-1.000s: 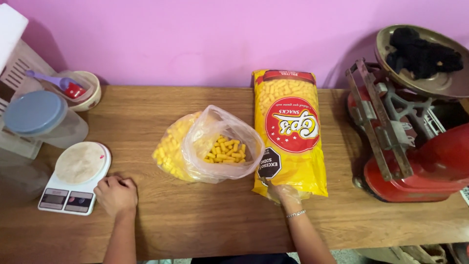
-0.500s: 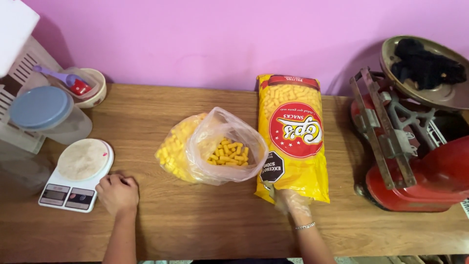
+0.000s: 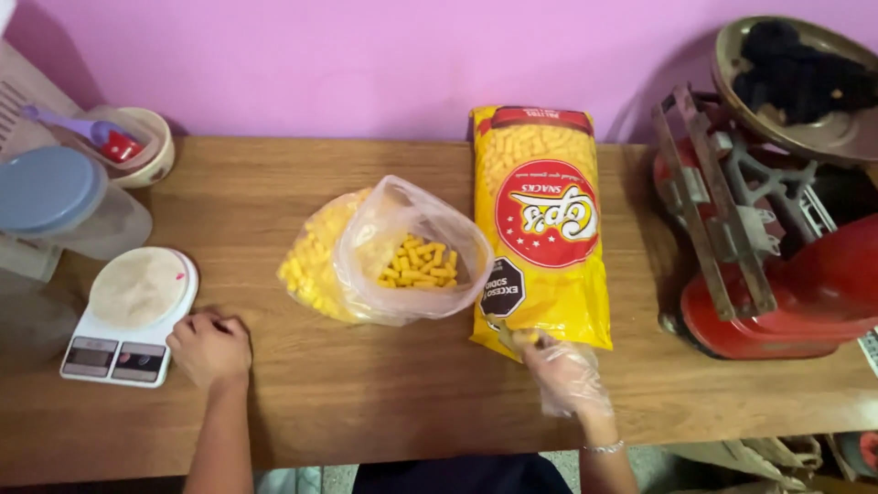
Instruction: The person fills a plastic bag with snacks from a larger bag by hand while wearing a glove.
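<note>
Pink wall behind a wooden tabletop (image 3: 274, 421). At far right, a red mechanical balance scale (image 3: 777, 256) with a metal pan. At centre, a large yellow snack bag (image 3: 541, 229) lies flat, its near end open; it looks light, soft and crinkly, with brittle contents, so it is best held by the film at the open corner rather than squeezed. Left of it, a clear plastic bag (image 3: 402, 252) of yellow corn puffs, mouth gaping. At left, a lidded container (image 3: 64, 201), a white digital scale (image 3: 128, 316) and a small bowl (image 3: 146, 146). Right hand (image 3: 567, 370), in a thin clear glove, pinches puffs at the snack bag's opening. Left hand (image 3: 210, 346) rests curled, fingers together, touching the digital scale.
</note>
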